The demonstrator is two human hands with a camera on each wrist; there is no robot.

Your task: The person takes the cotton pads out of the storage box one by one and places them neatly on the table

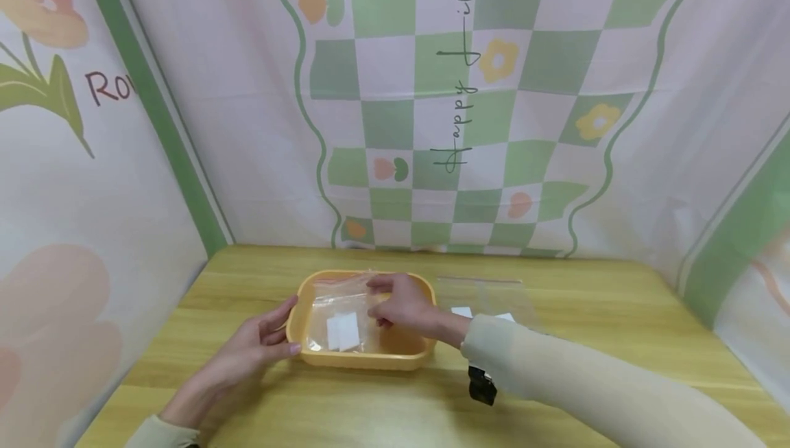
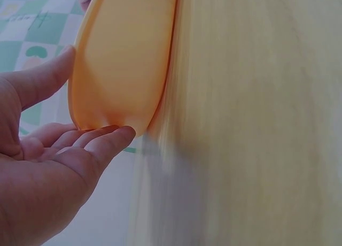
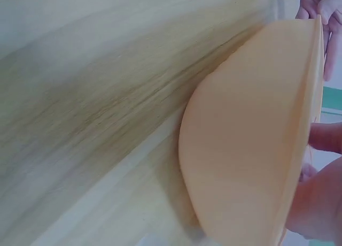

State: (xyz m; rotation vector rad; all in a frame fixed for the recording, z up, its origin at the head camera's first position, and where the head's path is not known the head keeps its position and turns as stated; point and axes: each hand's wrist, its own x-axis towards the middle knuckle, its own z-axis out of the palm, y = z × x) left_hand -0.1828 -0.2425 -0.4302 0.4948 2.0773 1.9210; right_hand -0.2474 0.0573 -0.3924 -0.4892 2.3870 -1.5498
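In the head view, a yellow tray (image 1: 354, 361) stands on the table with a clear zip bag (image 1: 321, 304) inside, which holds white square pieces (image 1: 343, 331). My left hand (image 1: 247, 348) grips the tray's left end, thumb at the front corner and fingers around the side; the left wrist view shows this hand (image 2: 59, 150) against the tray wall (image 2: 125, 59). Reaching into the tray, my right hand (image 1: 404, 305) has bent fingers at the bag's right edge and holds it there. The right wrist view shows the tray wall (image 3: 246, 133) covering part of that hand (image 3: 320, 192).
Right of the tray, another clear zip bag (image 1: 487, 293) with white pieces lies flat on the wooden table (image 1: 247, 276), partly under my right forearm. A patterned cloth (image 1: 389, 119) hangs behind the table, with further cloth at both sides.
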